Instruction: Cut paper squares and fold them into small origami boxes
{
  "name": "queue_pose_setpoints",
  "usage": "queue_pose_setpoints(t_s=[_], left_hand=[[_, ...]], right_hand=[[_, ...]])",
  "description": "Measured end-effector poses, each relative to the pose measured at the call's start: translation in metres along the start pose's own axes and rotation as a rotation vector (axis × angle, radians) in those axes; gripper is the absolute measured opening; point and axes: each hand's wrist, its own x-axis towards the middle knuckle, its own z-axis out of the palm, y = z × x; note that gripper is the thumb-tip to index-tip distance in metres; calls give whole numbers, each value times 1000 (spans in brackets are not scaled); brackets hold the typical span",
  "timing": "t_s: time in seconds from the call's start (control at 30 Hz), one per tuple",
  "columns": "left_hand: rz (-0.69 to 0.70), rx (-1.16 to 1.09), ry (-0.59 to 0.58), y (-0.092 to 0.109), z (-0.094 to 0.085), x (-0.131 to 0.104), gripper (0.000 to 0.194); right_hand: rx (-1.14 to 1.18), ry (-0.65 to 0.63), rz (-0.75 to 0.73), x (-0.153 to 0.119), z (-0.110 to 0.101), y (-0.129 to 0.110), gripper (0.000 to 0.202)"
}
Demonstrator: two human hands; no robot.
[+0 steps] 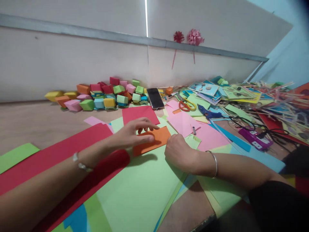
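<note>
A rectangular piece of orange paper [161, 137] lies on top of a large light green sheet [135, 180]. My left hand [136, 133] is over the left part of the orange paper, thumb and fingers apart, its shadow falling on the green sheet. At the paper's right end my right hand [178, 151] is closed with the fingers curled under; whatever they may hold is hidden. Just behind the orange piece is a red paper [140, 114]. A long red sheet [60, 148] runs beneath my left forearm.
Small coloured paper boxes [103, 93] are piled by the wall, beside a phone [155, 98]. To the right are scissors [187, 105], a blue glue gun [210, 111], a purple power strip [256, 138] with black cables, and heaped cards and sticks [253, 96]. Two paper flowers [195, 37] hang above.
</note>
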Motion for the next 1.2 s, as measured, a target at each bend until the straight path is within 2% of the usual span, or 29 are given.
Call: queue_pose_setpoints(t_s=[0.07,0.1,0.17,0.27,0.4,0.47,0.6,0.63,0.7,0.8,0.87,0.93,1.0,1.1,1.2], left_hand=[[-105,348,174,9,17,-2,52],[-140,497,192,12,25,-3,54],[-139,638,167,17,35,-7,60],[-88,684,196,18,40,-11,64],[-39,614,344,15,40,-14,47],[-25,571,410,12,41,-13,40],[71,592,516,10,37,-10,12],[111,611,525,10,33,-9,14],[191,648,517,12,23,-7,22],[304,682,539,18,2,-10,22],[394,667,564,21,-8,-15,21],[455,615,555,20,-12,-24,22],[467,573,493,15,-9,-33,26],[395,576,335,5,0,-47,33],[300,602,229,1,9,-56,34]], right_hand=[[-7,4,2,1,2,-1,24],[-10,5,5,1,4,-1,24],[-13,7,15,1,7,-2,24],[-22,29,36,-1,8,-4,24],[21,76,108,-11,-2,-1,22],[65,243,173,-18,-11,3,24],[17,799,276,-24,-21,12,35],[-1,887,282,-21,-20,15,37],[2,959,277,-14,-16,20,38],[71,940,197,-2,-5,24,27],[105,977,94,2,2,20,27],[137,1050,-5,2,8,11,29],[182,1074,-94,-1,13,0,29],[258,939,-208,-4,16,-12,25],[354,650,-248,-5,14,-13,19]])
